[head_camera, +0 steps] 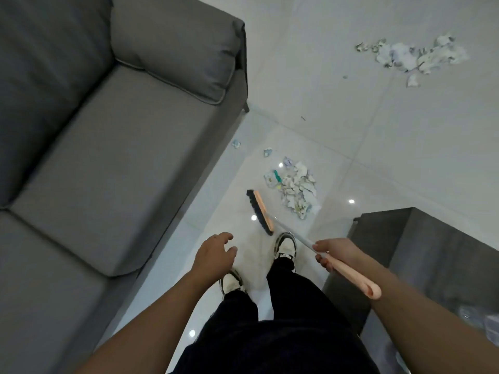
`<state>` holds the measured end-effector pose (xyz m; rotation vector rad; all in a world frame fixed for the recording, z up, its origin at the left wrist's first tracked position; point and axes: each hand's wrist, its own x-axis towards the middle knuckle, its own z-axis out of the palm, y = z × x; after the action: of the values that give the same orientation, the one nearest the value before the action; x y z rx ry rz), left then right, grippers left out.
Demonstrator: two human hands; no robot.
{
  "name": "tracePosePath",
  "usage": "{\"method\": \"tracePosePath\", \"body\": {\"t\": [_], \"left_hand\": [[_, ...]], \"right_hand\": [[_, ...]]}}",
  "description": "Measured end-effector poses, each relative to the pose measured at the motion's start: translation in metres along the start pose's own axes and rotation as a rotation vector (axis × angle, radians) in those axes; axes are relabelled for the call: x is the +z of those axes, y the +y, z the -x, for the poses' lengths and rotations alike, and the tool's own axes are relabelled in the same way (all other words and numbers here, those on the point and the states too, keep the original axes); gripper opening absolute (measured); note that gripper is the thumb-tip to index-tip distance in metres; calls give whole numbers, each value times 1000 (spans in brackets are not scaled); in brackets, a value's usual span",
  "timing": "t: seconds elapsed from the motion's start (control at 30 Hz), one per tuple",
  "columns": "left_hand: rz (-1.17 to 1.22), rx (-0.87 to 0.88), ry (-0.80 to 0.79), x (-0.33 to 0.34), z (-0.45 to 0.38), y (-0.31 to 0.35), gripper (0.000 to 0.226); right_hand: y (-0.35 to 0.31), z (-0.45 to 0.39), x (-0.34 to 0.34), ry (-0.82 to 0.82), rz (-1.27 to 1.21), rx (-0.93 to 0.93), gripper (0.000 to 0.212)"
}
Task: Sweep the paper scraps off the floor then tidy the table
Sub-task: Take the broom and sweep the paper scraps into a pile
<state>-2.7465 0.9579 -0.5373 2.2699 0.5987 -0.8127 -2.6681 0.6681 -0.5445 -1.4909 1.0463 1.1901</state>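
Note:
My right hand (334, 253) grips the pink handle of a broom whose peach head with dark bristles (259, 211) rests on the white tile floor just ahead of my feet. A pile of torn paper scraps (295, 188) lies right beside the broom head, with two stray scraps (267, 151) nearer the sofa. A second, larger heap of scraps (415, 56) lies far off at the upper right. My left hand (216, 253) hovers free with loosely curled fingers, holding nothing.
A grey sofa (108, 130) fills the left side, its edge bordering a narrow strip of floor. A dark grey table (432, 255) stands at the right, with clear plastic items (483, 322) at its near edge. My feet in white sneakers (285, 245) stand between them.

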Motion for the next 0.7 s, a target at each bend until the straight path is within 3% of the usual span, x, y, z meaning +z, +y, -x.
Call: {"method": "tracePosePath", "body": {"t": [0.37,0.57,0.7], "left_hand": [[-113,40,-100,26,-81,146,39],[-98,62,-80,10,-106,184,38],[-76,23,-60,-15,-126,186,38]], "right_hand": [[-92,-30,-126,191,220,-135,24],[-117,-27,-119,236,367,-266,25],[-136,-10,-92,157,117,-269,35]]}}
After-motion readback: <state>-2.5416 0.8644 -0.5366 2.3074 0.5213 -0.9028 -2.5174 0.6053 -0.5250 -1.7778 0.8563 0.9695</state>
